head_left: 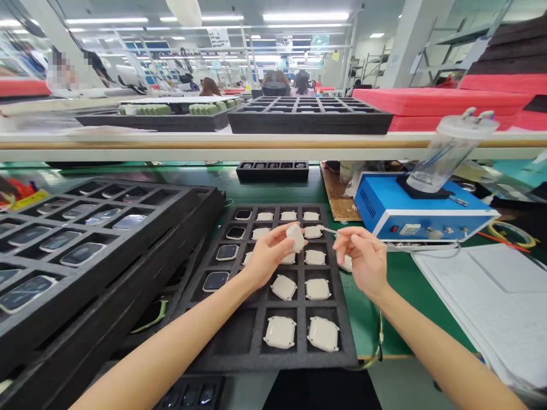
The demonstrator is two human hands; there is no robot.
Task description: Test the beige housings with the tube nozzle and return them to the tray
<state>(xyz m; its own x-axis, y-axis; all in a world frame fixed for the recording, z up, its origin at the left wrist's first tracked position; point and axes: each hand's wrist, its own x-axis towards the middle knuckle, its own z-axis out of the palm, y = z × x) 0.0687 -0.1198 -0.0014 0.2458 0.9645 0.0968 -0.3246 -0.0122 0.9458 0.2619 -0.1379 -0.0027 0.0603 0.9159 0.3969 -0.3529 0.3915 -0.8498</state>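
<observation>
Between the fingers and thumb of my left hand [271, 253] is a cream watch case [295, 237], raised above the foam tray. My right hand [362, 256] grips a thin, pale pen-like tool [329, 230], its tip pointing left, a little apart from the case. Beneath both hands lies a black compartment tray [299, 361]. More cream watch cases [280, 332] sit in its middle and right columns, while dark-faced watch pieces [216, 281] fill part of the left column. Another cream piece [345, 263] is on the green table, partly hidden by my right hand.
Stacked black trays with watch faces [141, 239] stand at left. A blue control box [431, 213] carrying a clear cylinder [440, 154] is at right, beside white papers [482, 285]. A shelf [273, 154] with trays and red foam [440, 102] crosses behind.
</observation>
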